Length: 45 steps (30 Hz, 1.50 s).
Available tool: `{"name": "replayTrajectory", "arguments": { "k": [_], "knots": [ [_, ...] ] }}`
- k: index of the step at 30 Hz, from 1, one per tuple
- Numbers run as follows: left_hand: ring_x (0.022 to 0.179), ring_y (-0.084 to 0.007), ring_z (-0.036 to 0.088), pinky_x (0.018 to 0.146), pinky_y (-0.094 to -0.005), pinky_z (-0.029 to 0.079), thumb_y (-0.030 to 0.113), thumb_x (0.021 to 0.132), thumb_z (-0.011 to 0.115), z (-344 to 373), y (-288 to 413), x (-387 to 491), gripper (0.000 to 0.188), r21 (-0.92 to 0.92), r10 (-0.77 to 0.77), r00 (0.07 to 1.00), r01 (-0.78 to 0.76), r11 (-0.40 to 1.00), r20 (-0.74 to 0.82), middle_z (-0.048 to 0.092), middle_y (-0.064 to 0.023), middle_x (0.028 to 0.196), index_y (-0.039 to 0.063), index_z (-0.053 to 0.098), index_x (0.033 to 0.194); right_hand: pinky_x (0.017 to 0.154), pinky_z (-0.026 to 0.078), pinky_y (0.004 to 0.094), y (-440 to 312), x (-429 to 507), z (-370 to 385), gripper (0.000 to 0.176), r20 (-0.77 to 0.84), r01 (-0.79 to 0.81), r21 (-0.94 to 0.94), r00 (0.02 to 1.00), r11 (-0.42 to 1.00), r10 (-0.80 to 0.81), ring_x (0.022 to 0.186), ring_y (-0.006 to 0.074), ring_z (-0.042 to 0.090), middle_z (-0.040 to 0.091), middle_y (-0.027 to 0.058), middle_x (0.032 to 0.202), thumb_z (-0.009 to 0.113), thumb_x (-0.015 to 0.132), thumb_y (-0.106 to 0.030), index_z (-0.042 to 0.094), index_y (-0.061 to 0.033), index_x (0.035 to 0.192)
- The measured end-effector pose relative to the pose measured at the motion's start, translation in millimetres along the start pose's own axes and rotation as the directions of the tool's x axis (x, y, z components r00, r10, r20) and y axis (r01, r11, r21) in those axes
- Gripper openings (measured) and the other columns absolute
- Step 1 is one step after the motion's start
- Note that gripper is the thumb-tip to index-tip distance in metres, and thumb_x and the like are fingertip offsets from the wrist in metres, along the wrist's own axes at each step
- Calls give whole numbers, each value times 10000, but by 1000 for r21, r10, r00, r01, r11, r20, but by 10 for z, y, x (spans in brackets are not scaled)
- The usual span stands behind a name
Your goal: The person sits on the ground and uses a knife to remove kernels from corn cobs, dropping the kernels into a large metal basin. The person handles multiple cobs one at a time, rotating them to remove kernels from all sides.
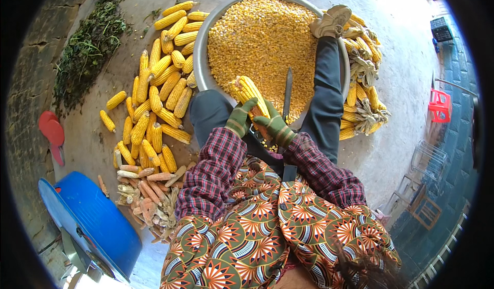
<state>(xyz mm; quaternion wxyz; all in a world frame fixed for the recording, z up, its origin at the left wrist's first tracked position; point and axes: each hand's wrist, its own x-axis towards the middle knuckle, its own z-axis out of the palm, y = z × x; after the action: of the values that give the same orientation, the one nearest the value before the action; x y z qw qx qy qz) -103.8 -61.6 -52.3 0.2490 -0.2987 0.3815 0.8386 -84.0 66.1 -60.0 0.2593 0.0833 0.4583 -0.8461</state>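
Note:
My left hand (240, 119), in a green glove, grips an ear of yellow corn (247, 89) from its left side. My right hand (274, 125), gloved too, is closed around a reddish, bare cob part (262, 130) at the near end of the corn; whether this is the same cob or a second one I cannot tell. Both hands are between my knees, at the near rim of a wide metal basin (200, 53) full of loose kernels (262, 42). A dark, flat, pointed bar (288, 92) stands out over the kernels, right of the corn.
Husked ears (170, 88) lie heaped left of the basin, with bare cobs (152, 188) nearer me. Ears with tied-back husks (362, 107) lie at the right. My right shoe (332, 21) rests at the basin's rim. A blue tub (96, 219) stands lower left, a red stool (440, 105) far right.

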Motion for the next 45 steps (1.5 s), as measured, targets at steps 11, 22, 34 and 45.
{"name": "replayTrajectory", "arguments": {
  "k": [11,22,34,45],
  "knots": [
    [998,-249,537,887,-383,436,190,796,627,-2,-50,-63,468,-130,-22,988,42,991,151,550,-110,1068,21,425,1183,865,426,308,-94,-55,-64,638,130,-4,208,991,978,-23,1037,210,496,485,115,1149,606,717,1,311,-28,1281],
    [934,-226,575,833,-352,466,107,748,645,60,-16,-148,455,163,-21,979,-13,986,203,576,-105,1031,10,456,1151,853,434,303,-63,-131,-103,659,128,-37,228,992,973,7,1004,211,508,482,118,1139,594,700,13,300,-23,1289],
    [886,-217,589,751,-322,492,115,746,665,48,-19,-130,439,305,-43,986,-9,952,161,591,-103,986,3,481,1128,763,453,279,-40,-170,-66,623,88,-5,157,996,988,-9,917,172,523,512,93,1081,559,717,7,311,-32,1287],
    [972,-239,558,860,-364,455,172,762,644,35,22,-153,505,261,-65,967,-2,965,246,553,-100,1073,19,421,1189,811,442,288,-7,-151,-139,631,78,43,17,996,999,-44,974,181,520,510,88,1106,596,699,-15,330,-22,1271]
  ]
}}
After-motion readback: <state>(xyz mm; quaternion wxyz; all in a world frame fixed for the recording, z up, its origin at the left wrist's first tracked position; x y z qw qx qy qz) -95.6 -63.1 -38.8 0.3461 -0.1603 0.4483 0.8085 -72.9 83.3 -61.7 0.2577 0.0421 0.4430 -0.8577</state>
